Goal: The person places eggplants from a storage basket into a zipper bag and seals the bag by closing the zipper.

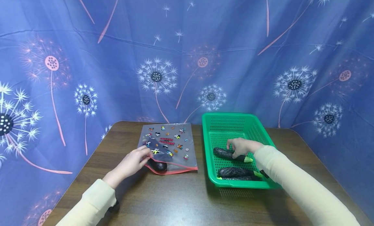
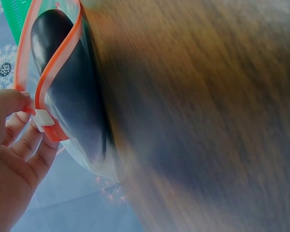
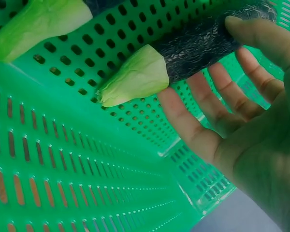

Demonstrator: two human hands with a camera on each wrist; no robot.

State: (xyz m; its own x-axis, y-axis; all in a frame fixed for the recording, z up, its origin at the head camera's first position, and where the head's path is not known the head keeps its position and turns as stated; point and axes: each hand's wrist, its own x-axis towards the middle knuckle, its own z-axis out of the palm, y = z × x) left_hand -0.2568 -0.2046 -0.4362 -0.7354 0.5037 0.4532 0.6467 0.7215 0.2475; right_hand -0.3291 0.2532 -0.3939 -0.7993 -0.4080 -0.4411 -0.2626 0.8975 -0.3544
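My left hand (image 1: 132, 162) pinches the red zip edge at the mouth of a clear zip bag (image 1: 178, 151) printed with small cartoon figures. In the left wrist view a white slider (image 2: 43, 119) sits by the fingertips, and the mouth gapes around a glossy dark eggplant (image 2: 70, 77) lying inside. Over the green basket (image 1: 208, 154), my right hand (image 1: 242, 146) grips a dark, film-wrapped eggplant (image 1: 223, 153) with a pale green stem end (image 3: 135, 79). Its thumb lies on one side, its fingers along the other. Nearer the basket's front wall lie more wrapped eggplants (image 1: 235, 172).
Bag and basket stand side by side on a brown wooden table (image 1: 175, 206), the basket at the right. Behind them hangs a blue cloth (image 1: 181, 25) with a dandelion print. The basket's slotted walls rise around the right hand.
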